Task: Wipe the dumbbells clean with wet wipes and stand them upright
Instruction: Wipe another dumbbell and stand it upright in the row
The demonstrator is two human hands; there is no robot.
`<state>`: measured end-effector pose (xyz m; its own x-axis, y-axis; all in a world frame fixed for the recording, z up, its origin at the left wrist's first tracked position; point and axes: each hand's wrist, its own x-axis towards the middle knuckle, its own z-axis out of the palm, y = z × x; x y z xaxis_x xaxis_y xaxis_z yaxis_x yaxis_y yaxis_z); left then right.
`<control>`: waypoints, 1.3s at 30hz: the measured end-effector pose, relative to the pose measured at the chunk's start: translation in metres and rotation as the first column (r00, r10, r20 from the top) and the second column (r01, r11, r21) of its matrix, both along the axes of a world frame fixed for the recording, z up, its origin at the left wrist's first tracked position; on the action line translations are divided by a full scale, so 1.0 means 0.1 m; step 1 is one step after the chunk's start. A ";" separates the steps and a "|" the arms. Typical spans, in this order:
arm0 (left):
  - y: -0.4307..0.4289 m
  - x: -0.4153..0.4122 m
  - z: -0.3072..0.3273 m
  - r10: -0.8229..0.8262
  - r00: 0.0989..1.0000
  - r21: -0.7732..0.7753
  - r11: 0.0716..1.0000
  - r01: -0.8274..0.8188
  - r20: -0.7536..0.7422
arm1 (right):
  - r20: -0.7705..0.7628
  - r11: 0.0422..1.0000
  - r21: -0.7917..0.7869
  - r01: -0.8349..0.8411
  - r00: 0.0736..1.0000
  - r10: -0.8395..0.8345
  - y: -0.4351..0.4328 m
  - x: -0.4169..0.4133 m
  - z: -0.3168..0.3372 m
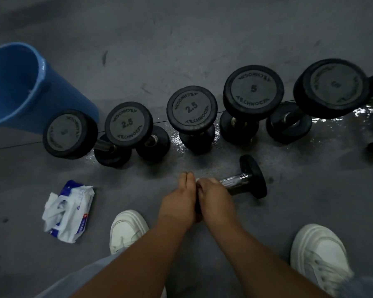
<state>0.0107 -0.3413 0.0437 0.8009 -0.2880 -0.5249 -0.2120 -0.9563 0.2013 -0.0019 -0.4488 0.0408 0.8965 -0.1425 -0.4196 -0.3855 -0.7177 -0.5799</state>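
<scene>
Nearest: white shoes (127, 229) planted on the grey floor (310, 190), forearms reaching out between them. Off to the left of the left shoe, a crumpled pack of wipes (68, 209).

At centre, left grip (179, 201) with fingers straight and pressed together, laid flat against the near end of the dumbbell (253, 177); near head hidden beneath both hands. Right grip (213, 196) touching it on the right, curled over the chrome handle (235, 182), a sliver of white wipe (197, 180) peeking out by the fingers.

Dumbbell flat on the floor, long axis running from under the hands away to the far right, far head bare and free. Right grip nearer that free head, so probably best placed to rub outward along the bar, with the left steadying the near end for the tip-up.

Beyond, a row of upright dumbbells (191, 109) on a wet patch (332, 127), apart from the lying one; blue bucket (13, 82) at far left.
</scene>
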 end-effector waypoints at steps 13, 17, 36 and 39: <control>0.00 0.01 0.01 0.015 0.999 0.012 1.000 -0.015 -0.030 | -0.043 0.990 -0.009 0.144 0.989 -0.144 -0.13 0.08 0.10; -0.01 -0.02 0.00 0.003 1.000 0.014 1.000 -0.003 0.010 | -0.076 0.981 0.046 0.188 0.980 -0.184 0.03 0.02 0.05; -0.01 -0.03 0.00 0.001 1.000 -0.001 1.000 -0.001 0.008 | -0.159 0.886 0.180 0.426 0.902 -0.401 0.09 -0.19 -0.03; -0.02 -0.01 0.03 0.009 1.000 0.009 1.000 -0.009 -0.010 | -0.256 0.913 0.128 0.387 0.902 -0.346 -0.02 -0.19 -0.06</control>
